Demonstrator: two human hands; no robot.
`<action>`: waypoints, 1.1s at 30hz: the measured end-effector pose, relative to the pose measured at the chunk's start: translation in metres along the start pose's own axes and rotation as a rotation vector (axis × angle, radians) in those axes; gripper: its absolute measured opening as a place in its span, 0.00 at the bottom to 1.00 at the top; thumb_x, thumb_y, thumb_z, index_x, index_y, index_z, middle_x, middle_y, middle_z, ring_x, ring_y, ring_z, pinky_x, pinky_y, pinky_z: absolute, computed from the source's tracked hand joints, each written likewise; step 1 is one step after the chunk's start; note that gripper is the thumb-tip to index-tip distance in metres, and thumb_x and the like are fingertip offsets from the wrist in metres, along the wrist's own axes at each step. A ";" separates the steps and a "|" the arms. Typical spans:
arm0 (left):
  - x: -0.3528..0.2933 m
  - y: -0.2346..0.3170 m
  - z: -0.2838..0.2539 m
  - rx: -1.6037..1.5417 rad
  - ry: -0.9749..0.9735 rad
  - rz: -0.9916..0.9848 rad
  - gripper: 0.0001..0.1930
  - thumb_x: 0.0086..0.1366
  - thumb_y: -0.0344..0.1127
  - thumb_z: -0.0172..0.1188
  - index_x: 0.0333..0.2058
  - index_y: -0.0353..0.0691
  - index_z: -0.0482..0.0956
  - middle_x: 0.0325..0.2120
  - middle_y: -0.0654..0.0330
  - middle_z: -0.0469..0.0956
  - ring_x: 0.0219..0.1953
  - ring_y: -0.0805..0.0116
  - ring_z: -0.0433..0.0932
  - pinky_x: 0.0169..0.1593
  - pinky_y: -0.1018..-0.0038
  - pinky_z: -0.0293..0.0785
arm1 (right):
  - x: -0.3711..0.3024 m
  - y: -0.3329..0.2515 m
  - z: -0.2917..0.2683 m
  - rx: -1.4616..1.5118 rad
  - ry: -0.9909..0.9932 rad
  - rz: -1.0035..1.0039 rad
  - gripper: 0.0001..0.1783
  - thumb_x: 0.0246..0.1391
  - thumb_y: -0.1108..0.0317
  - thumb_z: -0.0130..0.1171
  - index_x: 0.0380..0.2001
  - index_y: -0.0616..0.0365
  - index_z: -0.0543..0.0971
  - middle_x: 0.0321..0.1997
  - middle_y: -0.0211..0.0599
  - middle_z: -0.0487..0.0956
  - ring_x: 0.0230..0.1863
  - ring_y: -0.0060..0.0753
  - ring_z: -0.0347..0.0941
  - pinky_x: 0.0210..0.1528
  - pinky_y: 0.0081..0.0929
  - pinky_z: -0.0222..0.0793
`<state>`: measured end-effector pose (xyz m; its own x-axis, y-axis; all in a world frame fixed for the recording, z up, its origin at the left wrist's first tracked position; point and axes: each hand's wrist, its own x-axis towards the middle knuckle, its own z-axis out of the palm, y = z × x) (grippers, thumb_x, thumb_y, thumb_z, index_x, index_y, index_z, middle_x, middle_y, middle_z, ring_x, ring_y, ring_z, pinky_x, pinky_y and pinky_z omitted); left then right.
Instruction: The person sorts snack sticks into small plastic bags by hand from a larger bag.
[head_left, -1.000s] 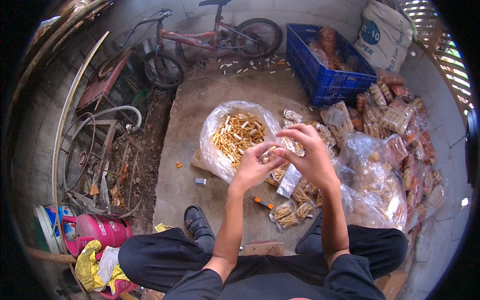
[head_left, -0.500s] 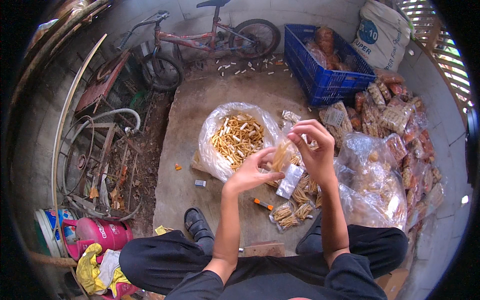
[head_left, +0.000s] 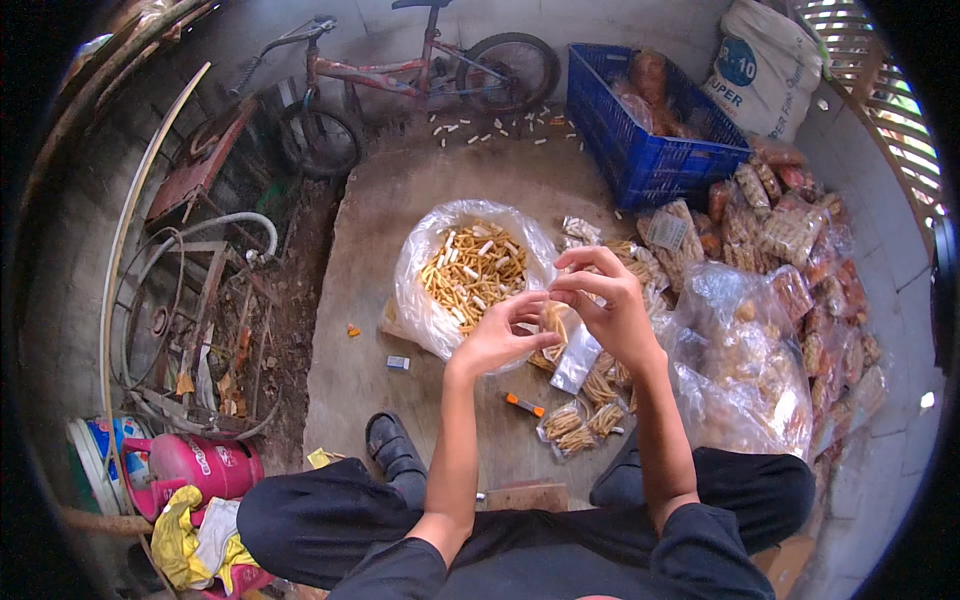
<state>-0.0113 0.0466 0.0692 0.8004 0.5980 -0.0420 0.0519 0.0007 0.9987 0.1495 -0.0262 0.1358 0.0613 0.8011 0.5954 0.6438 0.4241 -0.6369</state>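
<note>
A small clear plastic bag of thin tan snack sticks (head_left: pixel 554 324) is held up between my two hands. My left hand (head_left: pixel 497 334) curls round its left side, thumb below and fingers above. At the bag's upper edge, the thumb and fingers of my right hand (head_left: pixel 608 308) are pinched together; the exact grip is partly hidden. Just beyond my left hand stands a large open plastic bag (head_left: pixel 415 318), full of loose sticks mixed with white pieces. Under my right hand lie a silver-grey flat packet (head_left: pixel 577 360) and several filled small bags (head_left: pixel 570 428).
An orange and black cutter or lighter (head_left: pixel 524 404) and a small box (head_left: pixel 398 362) lie on the concrete. At right are a big clear bag (head_left: pixel 745 350) and heaped snack packs (head_left: pixel 795 232). Behind stand a blue crate (head_left: pixel 660 170), a white sack (head_left: pixel 765 75) and a bicycle (head_left: pixel 385 68).
My right hand has come down and left, closer to my left hand. The small bag is now lower between them, and the fingers of both hands meet at its top.
</note>
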 end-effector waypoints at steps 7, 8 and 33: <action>0.001 0.003 -0.002 -0.085 -0.083 -0.060 0.21 0.53 0.39 0.67 0.44 0.38 0.75 0.29 0.67 0.77 0.30 0.81 0.73 0.36 0.80 0.70 | -0.006 -0.003 0.014 0.065 0.049 -0.017 0.12 0.37 0.79 0.63 0.30 0.55 0.81 0.41 0.36 0.75 0.38 0.31 0.71 0.36 0.26 0.67; -0.001 0.001 -0.005 -0.094 -0.074 -0.064 0.21 0.53 0.39 0.67 0.44 0.38 0.75 0.29 0.67 0.77 0.30 0.81 0.73 0.36 0.80 0.70 | -0.004 -0.008 0.016 0.047 0.107 -0.021 0.14 0.39 0.78 0.63 0.34 0.55 0.80 0.43 0.37 0.75 0.38 0.30 0.71 0.35 0.24 0.67; -0.045 -0.074 -0.051 -0.017 0.636 -0.159 0.16 0.55 0.29 0.63 0.43 0.32 0.73 0.34 0.64 0.77 0.36 0.80 0.73 0.42 0.81 0.70 | -0.078 0.098 0.188 -0.358 -0.430 0.484 0.20 0.38 0.71 0.62 0.38 0.64 0.75 0.34 0.57 0.74 0.38 0.56 0.72 0.42 0.42 0.68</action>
<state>-0.0815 0.0610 -0.0015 0.2738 0.9470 -0.1681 0.1265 0.1378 0.9824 0.0647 0.0326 -0.0654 0.1449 0.9894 -0.0027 0.8347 -0.1236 -0.5367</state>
